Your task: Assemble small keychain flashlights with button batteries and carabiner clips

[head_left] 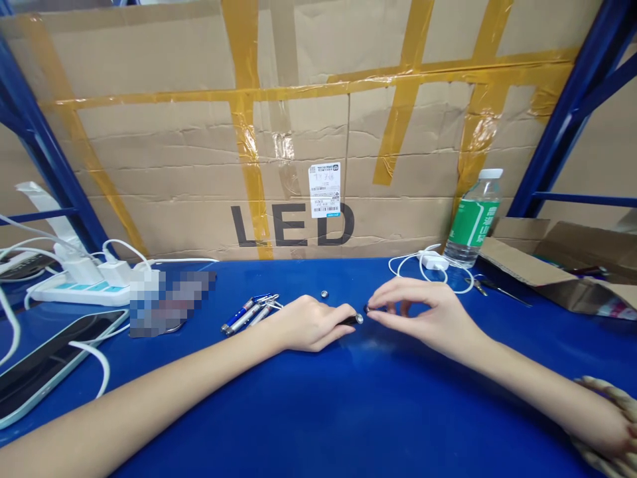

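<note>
My left hand (313, 323) is closed around a small black cylinder (351, 320), whose round silver end points right; most of it is hidden by the fingers. Just across from that end, my right hand (423, 311) pinches a small dark round piece (367, 309) between thumb and fingertips. A narrow gap separates the two parts. Behind my left hand, a small silver-and-black ring-like part (324, 294) lies on the blue table (318, 411). Several blue and silver pen-like sticks (249, 313) lie bunched left of my left hand.
On the left are a white power strip (74, 289) with cables, a phone (50, 362) and a pixelated item (169, 302). At the back right stand a green-labelled bottle (472, 219), a white charger (434, 259), scissors (502, 290) and an open carton (562, 279). A large cardboard box (189, 159) closes the back.
</note>
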A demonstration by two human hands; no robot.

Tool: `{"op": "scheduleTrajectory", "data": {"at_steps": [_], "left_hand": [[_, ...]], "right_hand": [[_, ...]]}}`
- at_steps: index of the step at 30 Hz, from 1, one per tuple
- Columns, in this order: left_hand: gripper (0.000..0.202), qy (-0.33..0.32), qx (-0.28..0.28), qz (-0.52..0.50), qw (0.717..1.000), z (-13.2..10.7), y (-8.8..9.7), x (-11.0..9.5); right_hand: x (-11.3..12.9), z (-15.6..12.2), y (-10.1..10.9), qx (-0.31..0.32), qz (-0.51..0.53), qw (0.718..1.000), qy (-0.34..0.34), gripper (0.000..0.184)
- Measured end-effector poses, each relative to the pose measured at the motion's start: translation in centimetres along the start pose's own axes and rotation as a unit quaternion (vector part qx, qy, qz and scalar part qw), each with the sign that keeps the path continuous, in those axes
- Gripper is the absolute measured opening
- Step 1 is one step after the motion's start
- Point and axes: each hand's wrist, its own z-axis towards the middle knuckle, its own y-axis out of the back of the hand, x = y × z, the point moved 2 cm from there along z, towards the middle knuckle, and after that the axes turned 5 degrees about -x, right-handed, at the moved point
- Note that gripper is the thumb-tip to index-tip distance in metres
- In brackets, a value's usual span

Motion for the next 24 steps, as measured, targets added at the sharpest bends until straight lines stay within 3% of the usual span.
{"op": "scheduleTrajectory", "data": {"at_steps": [7,15,18,24], "left_hand": [[0.032,0.001,0.002,0.002,1.0,-0.1,-0.3,0.1],[0.016,0.206,-0.048,-0.003,0.977,0.1,0.4,0.7],[0.01,0.231,-0.044,0.01,0.972,0.1,0.3,0.7],[0.017,0.251,0.003,-0.039,0.967,-0.4,-0.3,0.7]], "right_hand": [[0.9,-0.4,-1.1,0.023,0.013,0.996,0.085,0.012],[-0.1,-0.9,-1.1,0.029,-0.071,0.997,0.005,0.021],[-0.7,-0.9,-1.0,0.031,-0.083,0.996,0.0,0.02],[-1.5,-0.6,-1.0,0.074,-0.105,0.991,-0.018,0.022]]}}
